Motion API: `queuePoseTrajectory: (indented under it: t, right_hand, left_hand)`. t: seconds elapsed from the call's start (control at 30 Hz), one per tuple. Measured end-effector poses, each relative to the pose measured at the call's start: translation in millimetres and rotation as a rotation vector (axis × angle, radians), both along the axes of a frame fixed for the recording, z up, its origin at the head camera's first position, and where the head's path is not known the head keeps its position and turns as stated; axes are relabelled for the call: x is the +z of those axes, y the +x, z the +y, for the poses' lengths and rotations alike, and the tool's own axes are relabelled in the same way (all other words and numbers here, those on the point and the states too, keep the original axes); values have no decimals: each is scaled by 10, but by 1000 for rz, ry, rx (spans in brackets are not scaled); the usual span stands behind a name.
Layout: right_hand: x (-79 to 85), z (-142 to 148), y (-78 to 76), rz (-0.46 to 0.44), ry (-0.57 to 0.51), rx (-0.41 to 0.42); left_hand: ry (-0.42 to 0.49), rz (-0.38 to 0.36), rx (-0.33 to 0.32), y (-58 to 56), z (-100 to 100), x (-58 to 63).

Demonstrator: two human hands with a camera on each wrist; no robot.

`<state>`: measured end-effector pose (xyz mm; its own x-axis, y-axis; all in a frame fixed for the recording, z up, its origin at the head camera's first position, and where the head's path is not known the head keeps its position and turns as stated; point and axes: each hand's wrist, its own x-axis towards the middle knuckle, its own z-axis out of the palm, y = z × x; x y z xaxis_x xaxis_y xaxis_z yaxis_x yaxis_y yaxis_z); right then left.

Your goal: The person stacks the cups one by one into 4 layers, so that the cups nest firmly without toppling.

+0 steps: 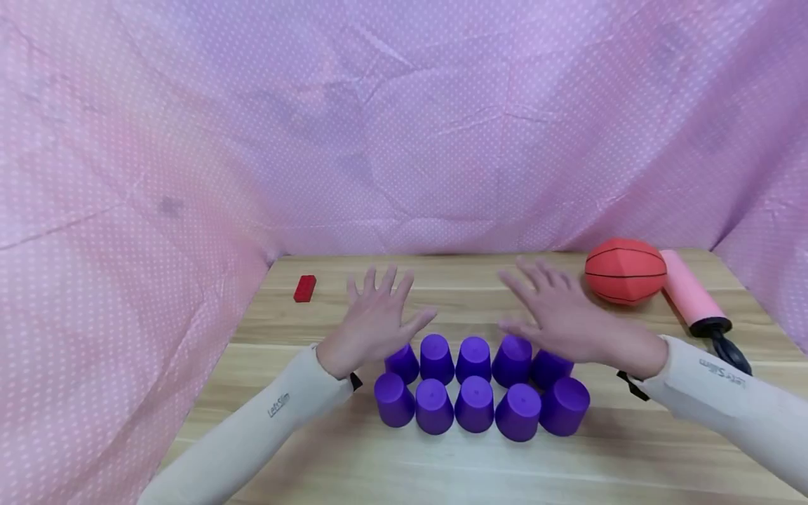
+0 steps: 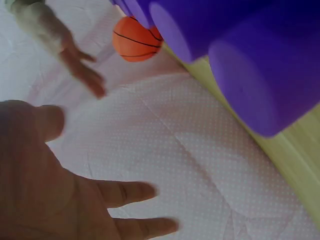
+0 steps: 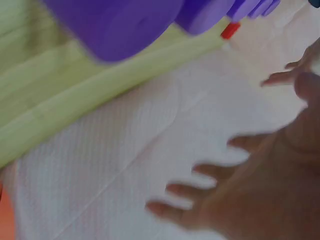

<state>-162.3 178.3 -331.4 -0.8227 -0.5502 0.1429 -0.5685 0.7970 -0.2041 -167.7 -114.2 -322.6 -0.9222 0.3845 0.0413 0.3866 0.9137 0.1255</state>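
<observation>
Two rows of upside-down purple cups [image 1: 474, 403] stand on the wooden table in front of the person. Over the left end of the back row, the left hand [image 1: 377, 315] is held with its fingers spread and straight. Fingers spread likewise, the right hand [image 1: 562, 312] hovers above the right end of that row and partly covers the cups there. Both palms hold nothing. In the left wrist view, a large purple cup [image 2: 260, 85] appears close beyond the left hand. The right wrist view has a purple cup [image 3: 125, 30] at upper left, apart from the fingers.
A red ball with black lines [image 1: 625, 272] sits at the back right, beside a pink hand pump [image 1: 694, 291] with a black end. Toward the back left lies a small red toy brick [image 1: 305, 288]. Pink dotted cloth [image 1: 404, 140] hangs behind and around the table.
</observation>
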Motion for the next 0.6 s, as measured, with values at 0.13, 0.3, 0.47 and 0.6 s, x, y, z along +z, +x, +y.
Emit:
queuePoseTrajectory:
  t: [0.13, 0.3, 0.47, 0.6]
  right_hand:
    - [-58, -190, 37, 18, 32, 248]
    - [-78, -531, 7, 32, 59, 445]
    - [-127, -809, -75, 55, 141, 513]
    - [-138, -933, -126, 93, 134, 548]
  left_hand:
    - [-59, 33, -73, 90, -93, -15]
    - [-129, 65, -171, 148, -203, -71]
    - [-141, 8, -179, 146, -235, -169]
    - [-110, -23, -175, 125, -244, -230]
